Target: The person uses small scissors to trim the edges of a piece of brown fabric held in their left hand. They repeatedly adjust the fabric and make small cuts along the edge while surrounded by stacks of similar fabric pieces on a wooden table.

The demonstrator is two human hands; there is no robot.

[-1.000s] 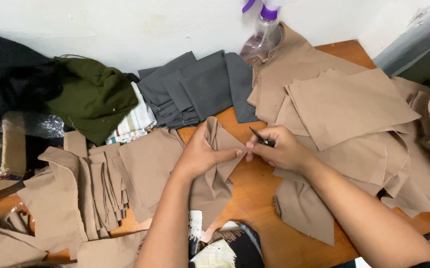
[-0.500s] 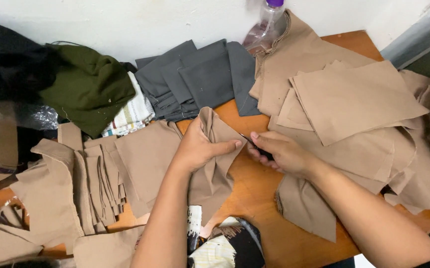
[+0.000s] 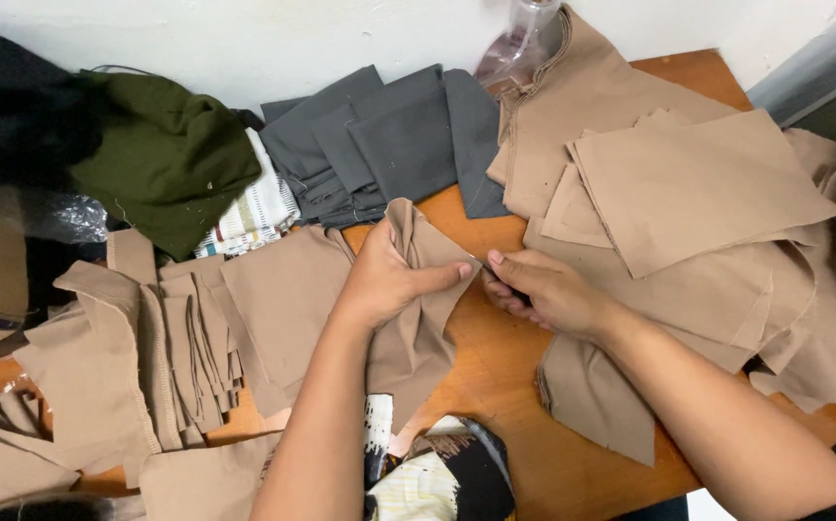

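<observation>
A: What does the left hand (image 3: 389, 280) have?

B: It grips a tan cloth piece (image 3: 418, 318) near the middle of the wooden bench (image 3: 505, 386). The fingers (image 3: 442, 275) are closed over the cloth's bunched upper edge, and the rest of it hangs down toward the near side.

A: And the right hand (image 3: 548, 294)?

B: It sits just to the right of the left hand, almost touching it. Its fingers are curled tight around a small dark tool (image 3: 500, 282), of which only a sliver shows; what kind of tool it is cannot be told. The tool's tip meets the edge of the tan cloth piece.

A: What lies around them?

B: To the right, a stack of tan panels (image 3: 698, 193) spreads over the bench, with more loose tan fabric running off the right edge. One tan scrap (image 3: 597, 400) lies under the right forearm. On the far side, a pile of grey pieces (image 3: 389, 135) rests against the wall, and a clear spray bottle (image 3: 519, 43) stands just right of it. To the left, a heap of narrow tan strips (image 3: 186, 347) lies flat. Far left sits a dark green garment (image 3: 162, 159), beside a striped cloth (image 3: 254, 212). At the near edge, a black and cream patterned fabric (image 3: 447, 473) shows between the forearms.
</observation>
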